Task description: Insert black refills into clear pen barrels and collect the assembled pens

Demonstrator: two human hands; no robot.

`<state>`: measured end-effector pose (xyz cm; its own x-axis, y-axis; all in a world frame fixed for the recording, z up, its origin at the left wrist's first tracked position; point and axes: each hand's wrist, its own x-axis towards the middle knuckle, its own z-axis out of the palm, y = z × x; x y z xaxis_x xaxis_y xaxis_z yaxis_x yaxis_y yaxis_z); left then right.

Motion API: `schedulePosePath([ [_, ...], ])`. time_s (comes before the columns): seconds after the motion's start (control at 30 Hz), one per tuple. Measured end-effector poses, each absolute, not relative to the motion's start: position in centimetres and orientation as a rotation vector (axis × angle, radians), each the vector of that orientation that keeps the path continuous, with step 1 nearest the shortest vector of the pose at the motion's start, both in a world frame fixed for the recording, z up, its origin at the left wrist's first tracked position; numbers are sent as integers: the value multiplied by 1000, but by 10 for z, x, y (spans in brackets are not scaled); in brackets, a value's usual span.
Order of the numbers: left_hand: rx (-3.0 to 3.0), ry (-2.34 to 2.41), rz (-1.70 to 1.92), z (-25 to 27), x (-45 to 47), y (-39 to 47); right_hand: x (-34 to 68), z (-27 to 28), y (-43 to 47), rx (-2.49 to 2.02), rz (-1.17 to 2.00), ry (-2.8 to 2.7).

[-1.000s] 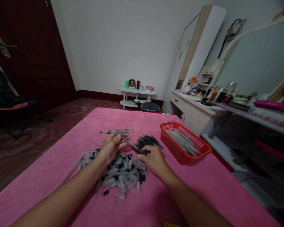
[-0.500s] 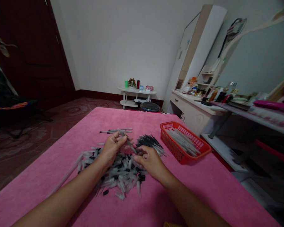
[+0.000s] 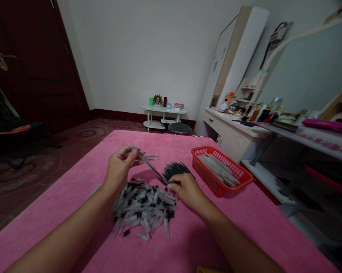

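My left hand (image 3: 121,161) is closed around a clear pen barrel (image 3: 148,162), which slants down to the right. At the barrel's lower end, thin dark pen refills (image 3: 161,178) reach my right hand (image 3: 181,185). Its fingers are pinched on them; how many they hold is unclear. Beside that hand lies a heap of black-tipped refills (image 3: 175,168). Below both hands spreads a pile of clear pen caps and small black plugs (image 3: 148,206). Partly hidden behind my left hand, a few pens (image 3: 152,157) lie on the cloth.
A red plastic basket (image 3: 209,180) of clear pen barrels (image 3: 220,168) stands to the right on the pink tablecloth (image 3: 82,182). A white dressing table (image 3: 230,132) with bottles is beyond it. A small white stand (image 3: 163,110) is at the far wall.
My left hand has moved left and slightly up with the barrel, away from my right hand. A dark refill length now shows between the barrel and my right hand.
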<state>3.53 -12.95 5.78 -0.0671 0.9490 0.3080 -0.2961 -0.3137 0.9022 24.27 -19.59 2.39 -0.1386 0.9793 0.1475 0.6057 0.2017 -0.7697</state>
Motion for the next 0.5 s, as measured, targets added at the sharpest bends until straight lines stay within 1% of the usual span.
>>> schedulePosePath([
  [0.13, 977, 827, 1705, 50, 17, -109, 263, 33, -193, -1849, 304, -1955],
  [0.27, 830, 783, 1647, 37, 14, -100, 272, 43, -194, -2178, 10, -1986],
  [0.33, 830, 748, 1574, 31, 20, -102, 272, 45, -195, -2258, -52, -1995],
  [0.4, 869, 723, 1483, 28, 28, -107, 268, 47, -196, -2230, -67, -1976],
  [0.5, 949, 697, 1332, 26, 44, -121, 258, 48, -198, -1961, 41, -1921],
])
